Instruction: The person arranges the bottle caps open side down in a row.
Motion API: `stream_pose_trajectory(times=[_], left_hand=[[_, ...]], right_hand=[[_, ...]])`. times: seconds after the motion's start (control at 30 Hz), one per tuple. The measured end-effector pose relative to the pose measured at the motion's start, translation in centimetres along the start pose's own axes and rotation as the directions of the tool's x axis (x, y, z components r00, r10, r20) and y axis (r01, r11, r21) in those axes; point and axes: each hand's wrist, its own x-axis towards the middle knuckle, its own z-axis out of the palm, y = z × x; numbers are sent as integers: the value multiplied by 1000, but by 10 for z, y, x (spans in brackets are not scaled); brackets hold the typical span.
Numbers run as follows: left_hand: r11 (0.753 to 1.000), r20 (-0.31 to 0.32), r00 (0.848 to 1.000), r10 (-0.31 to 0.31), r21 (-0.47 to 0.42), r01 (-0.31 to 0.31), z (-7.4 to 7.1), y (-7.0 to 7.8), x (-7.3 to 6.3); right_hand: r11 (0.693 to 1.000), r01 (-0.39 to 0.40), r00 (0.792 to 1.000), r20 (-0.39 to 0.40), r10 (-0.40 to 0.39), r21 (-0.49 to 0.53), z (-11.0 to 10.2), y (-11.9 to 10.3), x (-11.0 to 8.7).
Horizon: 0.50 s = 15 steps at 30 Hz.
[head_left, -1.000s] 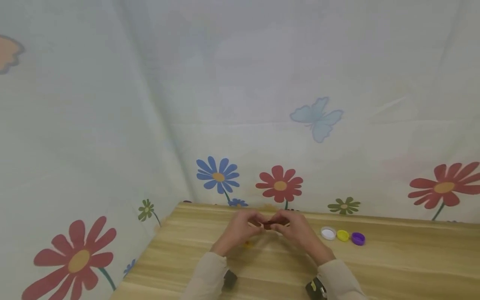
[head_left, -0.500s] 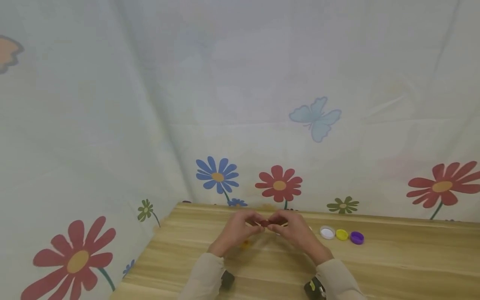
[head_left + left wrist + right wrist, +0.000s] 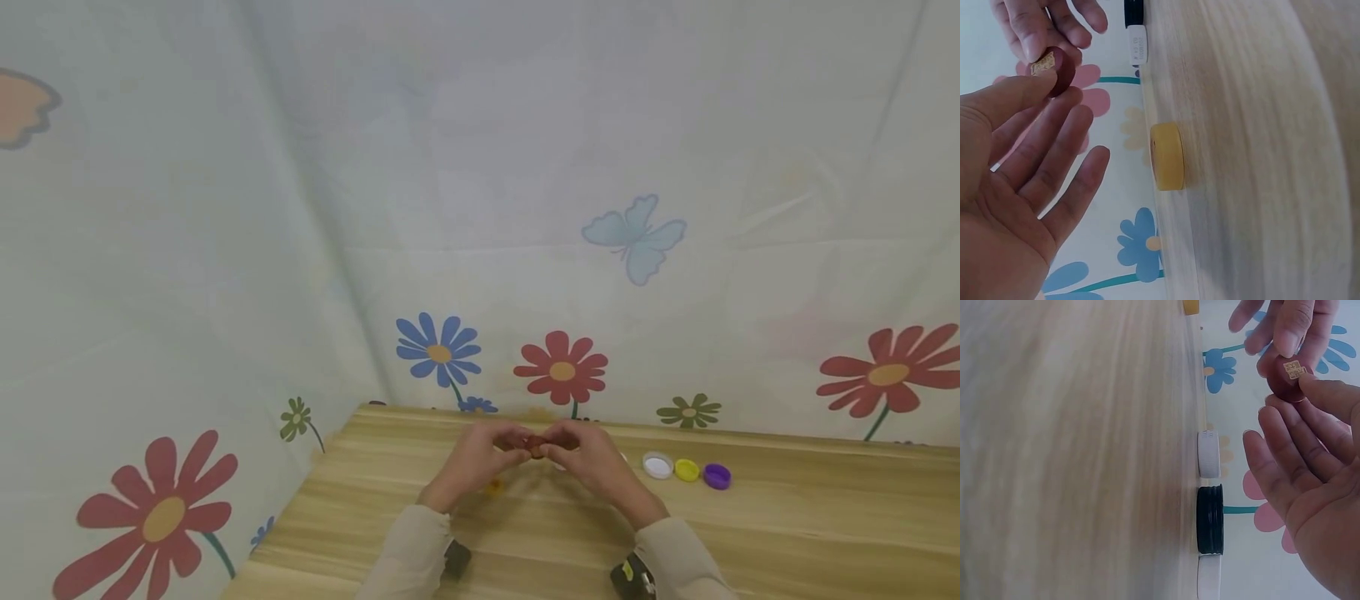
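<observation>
A small dark red cap (image 3: 1280, 382) with a gold emblem on its flat face is held up between both hands, above the table. My left hand (image 3: 472, 462) pinches its left side with thumb and fingers. From the other side my right hand (image 3: 592, 458) pinches it too, thumb near the emblem in the right wrist view. The remaining fingers of both hands are spread loosely. In the left wrist view, a yellow cap (image 3: 1169, 156) stands on the table near my left hand. A ribbed white cap (image 3: 1209, 454) and a black cap (image 3: 1210, 520) lie beyond my right hand.
To the right on the wooden table (image 3: 810, 525) are a white lid (image 3: 657, 467), a small yellow lid (image 3: 687, 470) and a purple lid (image 3: 717, 477) in a row. A flower-printed cloth (image 3: 480, 167) hangs along the table's far edge.
The dark red cap has turned slightly between the fingers, and its red side shows more in the head view. Both hands stay almost where they were.
</observation>
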Motion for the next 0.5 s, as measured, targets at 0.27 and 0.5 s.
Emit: stream_pose_trajectory(times=[0.27, 0.5], left_hand=[[999, 0, 999, 50, -3, -50, 1, 0, 0], [999, -1, 999, 34, 10, -34, -1, 1, -2]], right_hand=[[999, -48, 999, -17, 48, 26, 2, 0, -2], [999, 21, 1000, 10, -21, 34, 1, 1, -1]])
